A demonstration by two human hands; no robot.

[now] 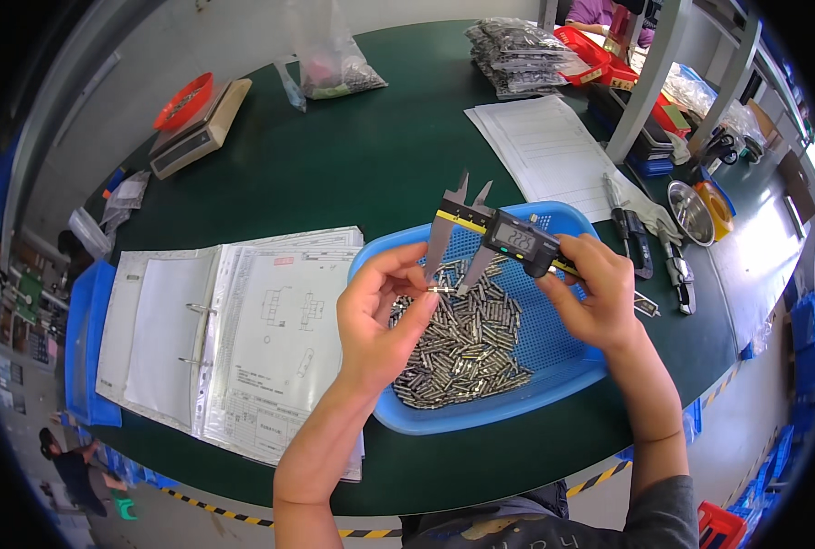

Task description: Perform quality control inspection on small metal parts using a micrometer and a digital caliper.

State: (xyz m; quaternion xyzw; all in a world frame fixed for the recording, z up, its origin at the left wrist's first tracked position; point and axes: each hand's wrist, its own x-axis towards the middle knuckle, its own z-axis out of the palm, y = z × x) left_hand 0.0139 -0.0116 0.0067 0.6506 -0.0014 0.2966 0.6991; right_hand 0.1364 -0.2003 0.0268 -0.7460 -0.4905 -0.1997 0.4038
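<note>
My left hand [380,316] pinches a small turned metal pin [441,289] between thumb and fingertips, above the near-left part of a blue plastic basket [568,364]. The pin lies between the jaws of a digital caliper [515,240], at their lower ends. My right hand [593,291] grips the caliper's right end, with the thumb below its body and the display facing me. Many similar metal pins [471,352] are heaped in the basket beneath both hands. Whether the jaws touch the pin is too small to tell.
An open ring binder [208,343] with drawings lies left of the basket. Beyond are a scale [202,128] with a red dish [184,101], bagged parts [520,57] and paper sheets [545,146]. Tools [677,274] and a steel bowl [691,212] lie at the right, near a metal rack post [650,82].
</note>
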